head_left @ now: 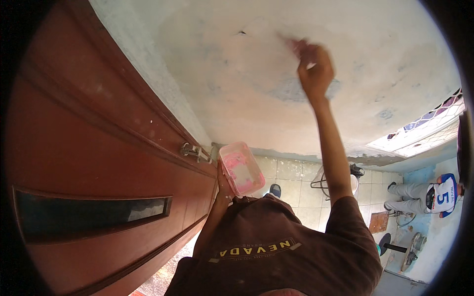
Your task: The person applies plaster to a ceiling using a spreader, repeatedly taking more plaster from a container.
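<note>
Right hand (pixel 315 69), grip closed on a small blurred tool, spreads filler on the wall (pixel 237 64); left hand (pixel 224 190) clasps the pink tub (pixel 241 167); next needs reloading from it

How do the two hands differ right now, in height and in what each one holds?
The right hand is raised high with the arm stretched out, pressed to the patchy wall; the left hand sits low, close to the chest beside the brown door. The right hand grips a small blurred tool that I cannot identify, while the left hand holds a pink tub of white paste. Both hands are bare and closed around something.
</note>
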A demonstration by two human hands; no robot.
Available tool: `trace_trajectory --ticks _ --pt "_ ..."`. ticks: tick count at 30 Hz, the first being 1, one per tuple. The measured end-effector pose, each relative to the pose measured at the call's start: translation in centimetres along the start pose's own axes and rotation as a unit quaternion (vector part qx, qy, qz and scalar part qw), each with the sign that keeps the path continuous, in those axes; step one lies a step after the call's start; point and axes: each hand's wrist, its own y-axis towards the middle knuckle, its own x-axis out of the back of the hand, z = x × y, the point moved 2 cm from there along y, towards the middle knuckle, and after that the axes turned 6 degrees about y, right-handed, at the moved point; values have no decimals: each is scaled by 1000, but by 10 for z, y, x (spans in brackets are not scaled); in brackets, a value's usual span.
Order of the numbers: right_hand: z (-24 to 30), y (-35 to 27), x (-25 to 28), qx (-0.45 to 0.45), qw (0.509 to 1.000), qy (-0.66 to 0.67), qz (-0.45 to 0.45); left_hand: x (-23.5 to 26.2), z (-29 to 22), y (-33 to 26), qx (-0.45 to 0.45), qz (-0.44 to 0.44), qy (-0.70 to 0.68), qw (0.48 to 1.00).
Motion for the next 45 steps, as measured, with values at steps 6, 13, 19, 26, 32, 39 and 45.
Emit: trace_trajectory --ticks 6,13,19,26,32,39,45 --pt "-33 -149 -68 -82 982 -13 168 5 -13 2 61 79 -42 994" --pt "-33 -17 -30 5 995 -86 -40 43 -15 1 70 49 -19 996" --pt "-9 -3 -5 -6 994 18 -108 56 -23 0 72 49 -38 995" --pt "-8 -148 -74 -47 985 -3 166 26 -28 0 59 56 -11 997" --pt "-17 -2 -55 74 990 -119 -25 41 -19 17 52 97 12 994" --pt "11 79 -2 36 986 -122 -105 104 -10 16 87 92 -66 990" --pt "-9 -167 -55 0 987 -3 160 89 -18 0 77 93 -32 992"
